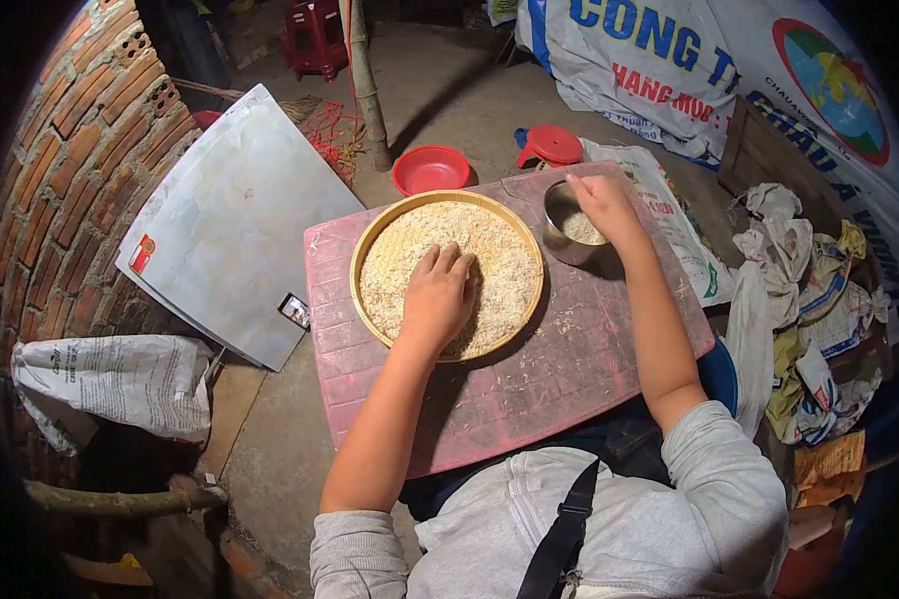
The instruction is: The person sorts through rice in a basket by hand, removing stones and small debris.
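At centre frame, the left hand (438, 298) lies flat and unclenched on the rice (499, 260) in the round tray (370, 245). Just right of it, the right hand (604, 205) covers the rim of the metal cup (559, 240); its grip is unclear.

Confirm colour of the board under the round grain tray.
Faded pink-red board, scuffed whitish in places. The head view, the only one, shows it clearly.

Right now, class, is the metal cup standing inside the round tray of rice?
No, the metal cup stands on the pink board outside the tray rim, under the right hand.
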`<act>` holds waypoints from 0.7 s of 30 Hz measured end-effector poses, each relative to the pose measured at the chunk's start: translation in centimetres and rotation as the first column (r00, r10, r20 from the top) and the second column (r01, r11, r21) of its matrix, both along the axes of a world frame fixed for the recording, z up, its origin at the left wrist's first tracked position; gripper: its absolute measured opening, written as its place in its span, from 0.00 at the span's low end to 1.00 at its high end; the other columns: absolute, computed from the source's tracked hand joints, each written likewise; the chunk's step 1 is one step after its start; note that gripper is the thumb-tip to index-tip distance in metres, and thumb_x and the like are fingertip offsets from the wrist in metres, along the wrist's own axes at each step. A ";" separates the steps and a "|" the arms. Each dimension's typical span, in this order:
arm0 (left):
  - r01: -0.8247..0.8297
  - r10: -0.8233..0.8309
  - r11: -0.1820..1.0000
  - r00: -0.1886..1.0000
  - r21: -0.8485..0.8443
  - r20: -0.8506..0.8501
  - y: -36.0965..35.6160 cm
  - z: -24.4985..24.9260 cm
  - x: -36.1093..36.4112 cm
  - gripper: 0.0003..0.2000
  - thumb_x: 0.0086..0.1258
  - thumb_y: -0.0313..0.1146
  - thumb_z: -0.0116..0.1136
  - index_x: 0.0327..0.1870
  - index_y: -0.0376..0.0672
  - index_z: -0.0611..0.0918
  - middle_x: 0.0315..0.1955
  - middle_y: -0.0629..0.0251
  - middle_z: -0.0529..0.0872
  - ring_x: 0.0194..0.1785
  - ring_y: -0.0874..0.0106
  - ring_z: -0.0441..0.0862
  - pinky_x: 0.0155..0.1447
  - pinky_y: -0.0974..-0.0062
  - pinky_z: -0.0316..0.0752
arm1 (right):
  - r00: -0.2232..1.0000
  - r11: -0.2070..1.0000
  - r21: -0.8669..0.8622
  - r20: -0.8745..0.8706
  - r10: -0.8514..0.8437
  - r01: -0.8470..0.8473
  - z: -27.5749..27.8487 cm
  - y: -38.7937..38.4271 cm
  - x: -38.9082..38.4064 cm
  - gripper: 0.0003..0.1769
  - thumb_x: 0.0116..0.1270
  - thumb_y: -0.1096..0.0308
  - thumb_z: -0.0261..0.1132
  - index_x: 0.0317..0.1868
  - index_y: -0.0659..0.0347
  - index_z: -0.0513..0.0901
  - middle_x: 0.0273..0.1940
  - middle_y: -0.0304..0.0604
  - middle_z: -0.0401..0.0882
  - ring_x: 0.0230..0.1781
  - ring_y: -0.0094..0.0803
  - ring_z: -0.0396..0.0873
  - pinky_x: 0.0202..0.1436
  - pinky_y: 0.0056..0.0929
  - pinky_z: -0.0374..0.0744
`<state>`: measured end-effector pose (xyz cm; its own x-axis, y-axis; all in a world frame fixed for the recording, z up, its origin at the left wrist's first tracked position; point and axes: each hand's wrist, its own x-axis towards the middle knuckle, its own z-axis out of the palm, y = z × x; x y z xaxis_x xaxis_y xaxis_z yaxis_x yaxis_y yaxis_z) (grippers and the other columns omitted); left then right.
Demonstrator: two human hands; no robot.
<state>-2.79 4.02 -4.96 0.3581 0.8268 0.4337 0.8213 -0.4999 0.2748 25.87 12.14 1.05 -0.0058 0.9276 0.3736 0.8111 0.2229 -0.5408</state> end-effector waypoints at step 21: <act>-0.020 0.018 0.999 0.997 0.027 0.077 -0.4 1.1 0.2 0.14 0.62 0.31 0.61 0.49 0.42 0.81 0.48 0.54 0.82 0.52 0.53 0.77 0.58 0.57 0.73 | 0.930 0.821 0.525 -0.136 0.341 -0.224 0.1 -4.4 -8.3 0.10 0.68 0.69 0.62 0.30 0.64 0.82 0.31 0.47 0.79 0.33 0.42 0.80 0.38 0.38 0.76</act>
